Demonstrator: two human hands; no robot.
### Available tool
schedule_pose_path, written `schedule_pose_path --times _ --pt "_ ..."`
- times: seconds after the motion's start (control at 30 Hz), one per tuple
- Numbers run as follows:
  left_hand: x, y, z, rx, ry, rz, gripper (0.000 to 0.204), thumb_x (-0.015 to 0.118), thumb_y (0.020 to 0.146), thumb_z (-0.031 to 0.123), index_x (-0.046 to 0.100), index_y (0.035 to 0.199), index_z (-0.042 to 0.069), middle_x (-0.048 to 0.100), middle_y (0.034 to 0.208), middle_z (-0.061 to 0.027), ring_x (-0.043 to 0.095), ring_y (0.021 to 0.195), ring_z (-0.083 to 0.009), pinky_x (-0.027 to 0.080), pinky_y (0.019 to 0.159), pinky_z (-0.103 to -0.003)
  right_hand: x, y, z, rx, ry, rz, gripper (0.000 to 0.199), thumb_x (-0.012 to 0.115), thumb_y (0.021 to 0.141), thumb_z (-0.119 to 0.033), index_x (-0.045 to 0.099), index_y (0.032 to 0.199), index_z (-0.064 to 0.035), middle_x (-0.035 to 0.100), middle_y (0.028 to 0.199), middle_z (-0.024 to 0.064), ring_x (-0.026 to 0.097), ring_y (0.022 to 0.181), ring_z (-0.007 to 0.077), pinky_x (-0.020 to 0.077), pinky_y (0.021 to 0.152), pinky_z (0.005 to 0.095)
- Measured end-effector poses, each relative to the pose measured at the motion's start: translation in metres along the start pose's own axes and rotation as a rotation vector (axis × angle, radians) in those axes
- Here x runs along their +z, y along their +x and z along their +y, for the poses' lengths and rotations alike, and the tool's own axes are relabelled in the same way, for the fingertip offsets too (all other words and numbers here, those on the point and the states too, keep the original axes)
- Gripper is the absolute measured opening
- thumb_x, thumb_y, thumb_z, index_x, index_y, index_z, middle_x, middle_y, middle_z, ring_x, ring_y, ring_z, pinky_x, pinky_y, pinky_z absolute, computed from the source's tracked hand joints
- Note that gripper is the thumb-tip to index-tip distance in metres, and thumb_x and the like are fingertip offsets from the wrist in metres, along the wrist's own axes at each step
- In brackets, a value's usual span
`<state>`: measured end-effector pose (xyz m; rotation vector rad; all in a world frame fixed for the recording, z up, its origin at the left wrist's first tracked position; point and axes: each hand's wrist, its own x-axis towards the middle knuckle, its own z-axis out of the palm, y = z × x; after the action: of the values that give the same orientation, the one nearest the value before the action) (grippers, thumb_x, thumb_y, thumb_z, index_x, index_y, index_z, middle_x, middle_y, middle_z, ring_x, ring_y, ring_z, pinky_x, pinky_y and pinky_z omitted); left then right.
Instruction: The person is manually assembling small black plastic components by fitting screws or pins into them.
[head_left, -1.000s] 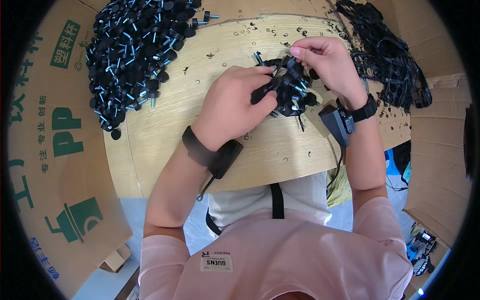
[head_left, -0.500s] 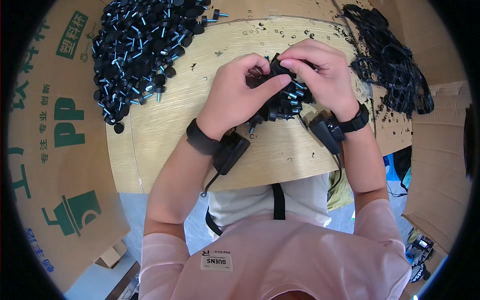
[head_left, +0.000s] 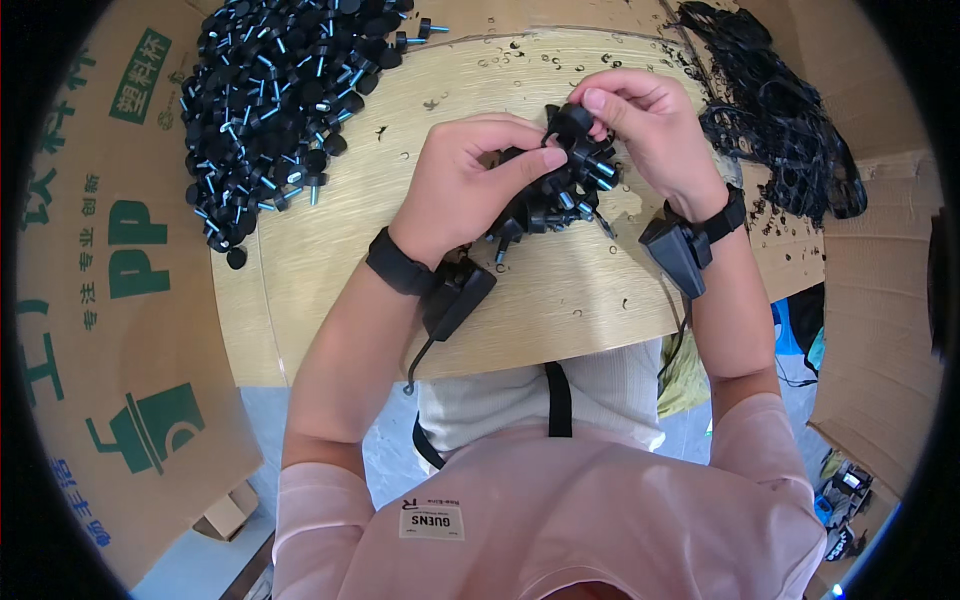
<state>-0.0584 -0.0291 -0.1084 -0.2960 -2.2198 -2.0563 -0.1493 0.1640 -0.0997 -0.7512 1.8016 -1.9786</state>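
Note:
Over the middle of the table, my left hand (head_left: 462, 180) is closed on a clump of black rubber-headed bolts (head_left: 560, 205), thumb on top. Their bluish metal studs stick out at several angles, mostly toward the right and the near side. At the clump's far side, a round black bolt head (head_left: 572, 122) stands up. My right hand (head_left: 652, 128) has thumb and fingers pinched at that head's right edge. What lies under my left fingers is hidden.
A large heap of black rubber-headed bolts (head_left: 275, 110) lies at the far left. Tangled black rubber webbing (head_left: 780, 120) is at the far right. Small black scraps dot the table (head_left: 340, 270). Cardboard walls (head_left: 150, 340) rise on both sides. A strapped black device sits on each wrist.
My right hand has moved slightly right and back from the left thumb, uncovering the round head and more studs. My left hand still grips the clump and has shifted little.

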Motion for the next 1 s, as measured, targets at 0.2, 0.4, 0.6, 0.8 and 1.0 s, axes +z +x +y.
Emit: schedule_pose_path --times 0.2,0.4,0.6,0.8,1.0 --pt "-0.006 0.005 -0.011 -0.002 0.016 -0.034 0.016 0.073 0.081 0.004 0.070 0.095 -0.003 0.067 0.100 -0.0087 0.061 0.092 -0.0140 0.048 0.083 -0.027 -0.025 0.008 0.002 -0.192 0.610 0.131 0.016 0.060 0.094 -0.012 0.064 0.104 0.0004 0.065 0.088 0.0048 0.054 0.070 0.0068 0.0479 0.068 0.0204" --pt "0.004 0.002 0.003 0.264 0.554 0.273 0.043 0.076 0.076 0.006 0.061 0.116 -0.001 0.062 0.114 -0.0096 0.058 0.103 -0.0180 0.045 0.092 -0.031 0.010 -0.007 -0.006 -0.159 0.052 0.098 0.025 0.066 0.087 -0.004 0.065 0.111 0.0023 0.069 0.097 0.0074 0.065 0.084 0.0102 0.0524 0.078 0.0226" --pt "-0.003 -0.005 -0.001 0.504 0.354 0.182 0.042 0.073 0.079 0.000 0.060 0.118 -0.002 0.062 0.114 -0.0114 0.058 0.101 -0.0178 0.046 0.090 -0.030 0.028 -0.018 -0.012 -0.172 0.019 -0.025 0.026 0.065 0.086 0.003 0.064 0.111 0.0055 0.068 0.106 0.0102 0.065 0.091 0.0115 0.0537 0.083 0.0241" --pt "-0.003 -0.006 0.001 0.433 0.280 0.204 0.027 0.071 0.081 0.000 0.065 0.107 -0.004 0.064 0.107 -0.0115 0.059 0.096 -0.0166 0.046 0.088 -0.028 0.032 -0.023 -0.012 -0.210 -0.039 -0.008 0.025 0.064 0.085 0.005 0.064 0.109 0.0046 0.069 0.101 0.0072 0.065 0.089 0.0098 0.0530 0.078 0.0221" --pt "0.001 -0.009 -0.002 0.290 0.105 0.299 0.017 0.076 0.079 0.012 0.070 0.088 -0.001 0.063 0.076 -0.0074 0.060 0.076 -0.0168 0.048 0.071 -0.028 0.033 -0.023 -0.010 -0.336 -0.196 0.033 0.022 0.068 0.080 0.003 0.067 0.102 0.0020 0.070 0.092 0.0060 0.065 0.081 0.0096 0.0533 0.073 0.0227"
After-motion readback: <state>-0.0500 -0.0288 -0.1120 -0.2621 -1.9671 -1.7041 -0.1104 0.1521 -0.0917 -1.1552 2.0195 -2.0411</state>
